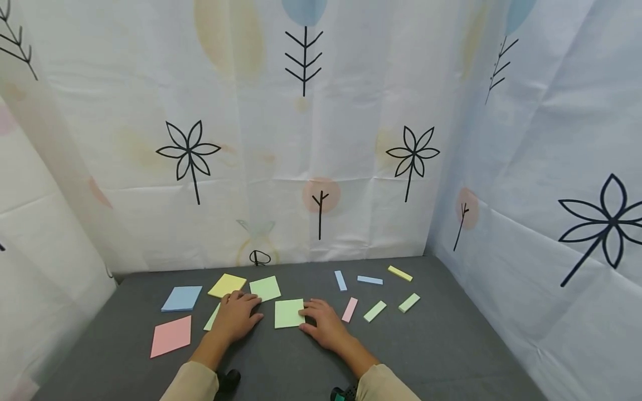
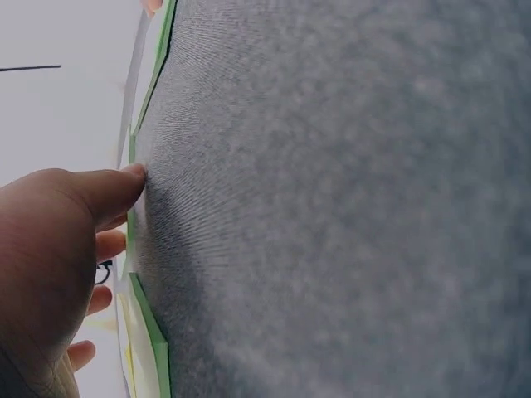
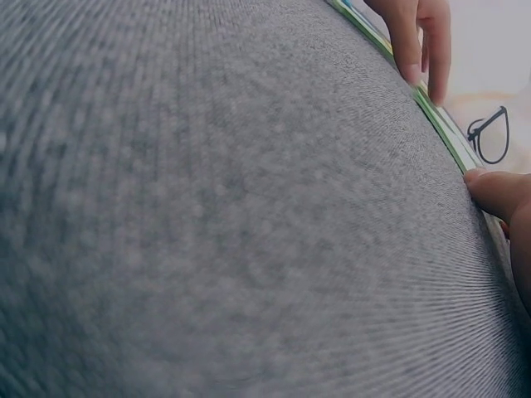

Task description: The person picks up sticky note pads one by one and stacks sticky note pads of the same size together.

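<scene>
A light green square sticky-note pad (image 1: 289, 313) lies flat at the middle of the grey table. My right hand (image 1: 325, 324) is at its right edge, fingertips over that side and thumb at the near corner. In the right wrist view, the thumb (image 3: 494, 192) meets the end of a green edge. My left hand (image 1: 236, 317) rests left of this pad with its fingers spread. Its fingertips are right at a second green pad (image 1: 266, 287) behind, and it partly hides a third green pad (image 1: 212, 318). A yellow square pad (image 1: 228, 284) lies just beyond the left hand.
Farther left lie a blue square pad (image 1: 181, 299) and a pink square pad (image 1: 171, 336). Several narrow strips are spread at the right, among them a pink strip (image 1: 349, 309), a blue strip (image 1: 370, 280) and a yellow strip (image 1: 400, 273). Patterned white curtains (image 1: 351, 111) surround the table.
</scene>
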`<state>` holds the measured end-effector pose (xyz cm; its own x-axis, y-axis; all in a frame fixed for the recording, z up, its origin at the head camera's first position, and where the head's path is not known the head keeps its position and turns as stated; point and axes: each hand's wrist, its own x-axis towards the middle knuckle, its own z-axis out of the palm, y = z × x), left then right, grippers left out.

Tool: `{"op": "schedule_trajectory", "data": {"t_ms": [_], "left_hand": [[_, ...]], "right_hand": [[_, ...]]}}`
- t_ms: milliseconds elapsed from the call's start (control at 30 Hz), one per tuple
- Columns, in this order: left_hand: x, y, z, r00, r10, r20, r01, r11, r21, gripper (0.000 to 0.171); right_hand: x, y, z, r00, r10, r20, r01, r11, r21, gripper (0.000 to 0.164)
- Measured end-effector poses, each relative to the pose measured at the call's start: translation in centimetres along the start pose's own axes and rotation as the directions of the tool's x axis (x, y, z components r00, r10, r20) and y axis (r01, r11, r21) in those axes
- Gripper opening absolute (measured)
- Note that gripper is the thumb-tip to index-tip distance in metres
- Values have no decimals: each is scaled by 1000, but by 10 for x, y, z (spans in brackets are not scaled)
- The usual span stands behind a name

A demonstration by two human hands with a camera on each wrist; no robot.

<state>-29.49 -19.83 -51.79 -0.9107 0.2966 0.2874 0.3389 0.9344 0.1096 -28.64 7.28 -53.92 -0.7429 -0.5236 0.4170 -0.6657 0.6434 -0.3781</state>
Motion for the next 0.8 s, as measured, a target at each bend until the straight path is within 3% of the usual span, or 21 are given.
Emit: {"op": "schedule_trajectory", "data": {"t_ms": [233, 333, 567, 800], "left_hand": [[1, -4, -1, 994, 38, -105, -42, 999, -33, 28], [4, -11, 3, 992, 48, -118, -54, 997, -52, 27], [14, -21, 6, 998, 61, -30, -64, 992, -112, 26], [17, -20, 3, 995, 100, -8, -100, 993, -59, 17]], "right_hand": [[0, 0, -1, 1000, -4, -15, 4, 1000, 8, 29], [1, 0, 0, 1000, -14, -19, 15, 1000, 6, 29], [1, -1, 0, 999, -28, -23, 27, 1000, -10, 30], [-1, -1, 0, 999, -28, -32, 28, 1000, -11, 30]]}}
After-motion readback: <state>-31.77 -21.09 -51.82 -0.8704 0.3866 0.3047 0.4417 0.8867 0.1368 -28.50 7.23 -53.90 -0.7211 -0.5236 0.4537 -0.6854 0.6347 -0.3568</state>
